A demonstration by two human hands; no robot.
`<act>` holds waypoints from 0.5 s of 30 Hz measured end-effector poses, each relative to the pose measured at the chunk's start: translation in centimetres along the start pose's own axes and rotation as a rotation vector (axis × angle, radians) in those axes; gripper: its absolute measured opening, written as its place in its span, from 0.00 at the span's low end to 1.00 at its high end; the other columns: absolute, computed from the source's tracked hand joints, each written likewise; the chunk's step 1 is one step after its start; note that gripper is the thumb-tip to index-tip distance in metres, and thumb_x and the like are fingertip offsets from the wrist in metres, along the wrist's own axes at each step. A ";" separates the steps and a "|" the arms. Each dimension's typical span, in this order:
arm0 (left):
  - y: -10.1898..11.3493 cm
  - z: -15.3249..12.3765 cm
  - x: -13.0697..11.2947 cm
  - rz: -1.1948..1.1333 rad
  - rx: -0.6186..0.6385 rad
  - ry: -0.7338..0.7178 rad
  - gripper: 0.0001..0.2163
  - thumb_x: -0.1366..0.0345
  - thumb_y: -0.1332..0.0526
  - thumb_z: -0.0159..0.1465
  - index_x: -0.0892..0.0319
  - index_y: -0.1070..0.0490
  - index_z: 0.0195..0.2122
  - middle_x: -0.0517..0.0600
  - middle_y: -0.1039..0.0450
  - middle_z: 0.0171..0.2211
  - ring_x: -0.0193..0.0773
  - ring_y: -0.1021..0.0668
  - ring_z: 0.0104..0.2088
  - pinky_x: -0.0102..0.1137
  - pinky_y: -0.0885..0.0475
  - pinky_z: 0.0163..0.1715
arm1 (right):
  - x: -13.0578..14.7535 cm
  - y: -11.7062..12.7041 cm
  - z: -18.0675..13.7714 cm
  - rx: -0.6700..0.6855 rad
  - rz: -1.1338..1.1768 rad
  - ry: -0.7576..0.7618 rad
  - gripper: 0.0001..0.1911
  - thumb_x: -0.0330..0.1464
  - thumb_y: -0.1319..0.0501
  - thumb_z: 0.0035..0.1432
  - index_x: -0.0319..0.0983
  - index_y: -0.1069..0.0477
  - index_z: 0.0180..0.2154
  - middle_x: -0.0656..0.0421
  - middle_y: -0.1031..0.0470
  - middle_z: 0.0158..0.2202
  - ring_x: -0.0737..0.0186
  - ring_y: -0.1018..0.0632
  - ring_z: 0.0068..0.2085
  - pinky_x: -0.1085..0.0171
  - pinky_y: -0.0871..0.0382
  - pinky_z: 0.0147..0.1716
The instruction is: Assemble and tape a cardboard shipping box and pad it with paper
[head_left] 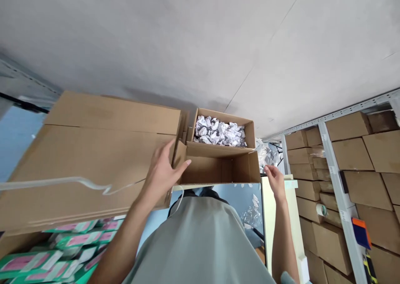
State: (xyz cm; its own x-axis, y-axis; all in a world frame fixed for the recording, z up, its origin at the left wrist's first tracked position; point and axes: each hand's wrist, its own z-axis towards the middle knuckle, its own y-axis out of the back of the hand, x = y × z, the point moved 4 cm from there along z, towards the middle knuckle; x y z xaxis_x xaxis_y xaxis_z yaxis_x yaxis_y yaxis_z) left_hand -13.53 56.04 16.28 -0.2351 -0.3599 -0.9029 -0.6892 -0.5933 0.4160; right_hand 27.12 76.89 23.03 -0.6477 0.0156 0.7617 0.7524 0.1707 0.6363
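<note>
An open cardboard box (220, 169) sits in front of my body, with its inside showing and nothing visible in it. My left hand (163, 171) is at its left end, thumb stretched toward the box's left wall and apart from the fingers. Whether it touches the wall I cannot tell. Just beyond the box's right end is my right hand (275, 183), with thumb and fingertips drawn together; anything between them is too small to make out. Behind the open box stands another box (250, 134), filled with crumpled white paper (220, 131).
Flat cardboard sheets (103, 163) are stacked at left, a white strip (62, 183) across them. Below lie green and pink packages (78, 238). Clear plastic (253, 213) is on the blue floor. Shelves of cardboard boxes (350, 154) line the right, with a tape roll (321, 209).
</note>
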 end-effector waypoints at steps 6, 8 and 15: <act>-3.2 5.0 -3.6 0.204 0.055 -0.185 0.19 0.58 0.33 0.67 0.49 0.18 0.59 0.56 0.26 0.70 0.62 0.28 0.72 0.52 0.35 0.75 | 7.4 -2.8 9.7 0.123 -0.185 0.331 0.25 0.52 0.36 0.69 0.37 0.18 0.49 0.46 0.13 0.51 0.48 0.15 0.51 0.51 0.23 0.57; -4.0 5.5 -3.6 0.232 0.107 -0.154 0.14 0.58 0.36 0.68 0.50 0.16 0.52 0.56 0.19 0.62 0.59 0.20 0.63 0.48 0.28 0.68 | 8.9 -5.8 12.8 0.285 -0.303 0.385 0.21 0.46 0.37 0.72 0.37 0.19 0.53 0.47 0.13 0.52 0.50 0.14 0.50 0.55 0.23 0.55; -4.8 4.0 -4.0 0.275 0.024 -0.043 0.15 0.51 0.40 0.72 0.47 0.14 0.45 0.53 0.13 0.51 0.55 0.14 0.49 0.40 0.23 0.51 | 7.5 -17.3 19.2 0.874 -0.970 0.345 0.29 0.38 0.27 0.67 0.39 0.23 0.66 0.49 0.15 0.60 0.48 0.16 0.58 0.62 0.25 0.54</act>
State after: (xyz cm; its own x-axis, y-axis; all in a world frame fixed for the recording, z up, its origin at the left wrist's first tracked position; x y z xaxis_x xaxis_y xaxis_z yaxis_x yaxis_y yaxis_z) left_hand -12.06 63.21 17.49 -0.4444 -0.4740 -0.7601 -0.6110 -0.4601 0.6442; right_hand 6.90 92.96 15.42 -0.7104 -0.6923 0.1268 -0.3934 0.5400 0.7441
